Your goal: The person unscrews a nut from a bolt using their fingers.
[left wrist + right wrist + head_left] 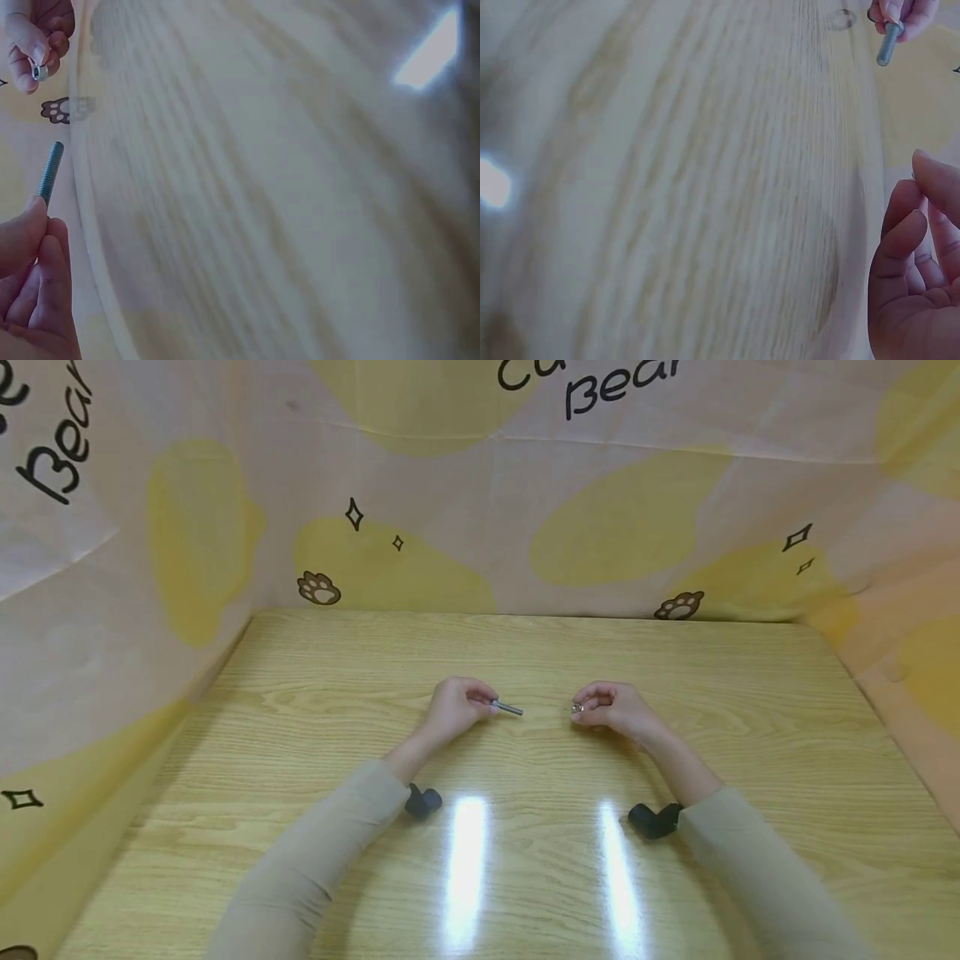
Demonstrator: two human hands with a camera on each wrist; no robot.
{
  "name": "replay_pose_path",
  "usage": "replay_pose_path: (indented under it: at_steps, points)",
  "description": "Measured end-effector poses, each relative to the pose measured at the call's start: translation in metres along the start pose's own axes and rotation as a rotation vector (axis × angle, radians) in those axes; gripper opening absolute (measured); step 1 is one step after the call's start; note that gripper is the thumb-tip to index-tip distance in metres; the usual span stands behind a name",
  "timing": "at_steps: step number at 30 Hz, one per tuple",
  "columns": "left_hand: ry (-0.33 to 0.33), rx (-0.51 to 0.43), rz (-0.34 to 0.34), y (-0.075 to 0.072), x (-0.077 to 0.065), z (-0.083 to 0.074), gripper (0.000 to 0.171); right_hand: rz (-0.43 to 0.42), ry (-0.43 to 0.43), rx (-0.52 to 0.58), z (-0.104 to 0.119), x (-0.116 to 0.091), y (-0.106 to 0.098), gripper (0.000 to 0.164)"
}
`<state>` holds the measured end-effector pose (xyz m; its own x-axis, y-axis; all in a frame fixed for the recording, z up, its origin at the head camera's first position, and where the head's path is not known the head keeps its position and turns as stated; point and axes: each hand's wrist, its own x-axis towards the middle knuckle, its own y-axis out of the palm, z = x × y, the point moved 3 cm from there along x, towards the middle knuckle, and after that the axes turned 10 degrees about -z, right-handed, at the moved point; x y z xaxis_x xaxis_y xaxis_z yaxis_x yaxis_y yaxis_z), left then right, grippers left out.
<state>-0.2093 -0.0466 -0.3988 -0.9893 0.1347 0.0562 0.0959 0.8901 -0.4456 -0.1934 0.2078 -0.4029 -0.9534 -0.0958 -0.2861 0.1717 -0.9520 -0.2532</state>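
Observation:
Between thumb and fingers, my left hand (459, 703) pinches one end of a grey threaded bolt (510, 708). The threads of the bolt (50, 174) show in the left wrist view, its free end pointing toward the other hand; the gripped end is hidden by the fingers. Across a small gap, my right hand (617, 708) pinches a small shiny metal nut (577, 708) at its fingertips. A hole shows in the nut (40, 72) in the left wrist view. In the right wrist view the fingers of the right hand (919, 262) hide most of the nut.
Both hands are over a light wood-grain table (540, 877) with two bright light reflections. A printed cloth (480, 510) with bear lettering and paw marks hangs behind and at the sides. Black wrist devices (654, 821) sit at both sleeve cuffs.

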Motion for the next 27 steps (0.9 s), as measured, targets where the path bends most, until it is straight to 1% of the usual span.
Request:
replay_pose_path:
  at_steps: [4,9,16,23,27]
  points:
    - [0.018,0.030,-0.014,0.002,-0.001,0.004,0.014,0.010,-0.013,-0.024,-0.001,0.001,0.006,0.032]
    - [0.034,0.086,-0.018,0.002,-0.002,0.005,0.012,0.003,-0.017,-0.062,-0.004,0.005,0.011,0.029]
    - [0.071,0.176,-0.006,0.000,-0.003,0.007,0.010,0.002,-0.037,-0.201,-0.003,0.009,0.016,0.030]
    - [0.121,0.222,0.021,-0.001,-0.004,0.006,0.011,0.002,-0.046,-0.268,0.000,0.010,0.018,0.026]
    - [0.139,0.246,0.035,0.000,-0.004,0.006,0.011,-0.011,-0.067,-0.333,0.003,0.010,0.018,0.024]
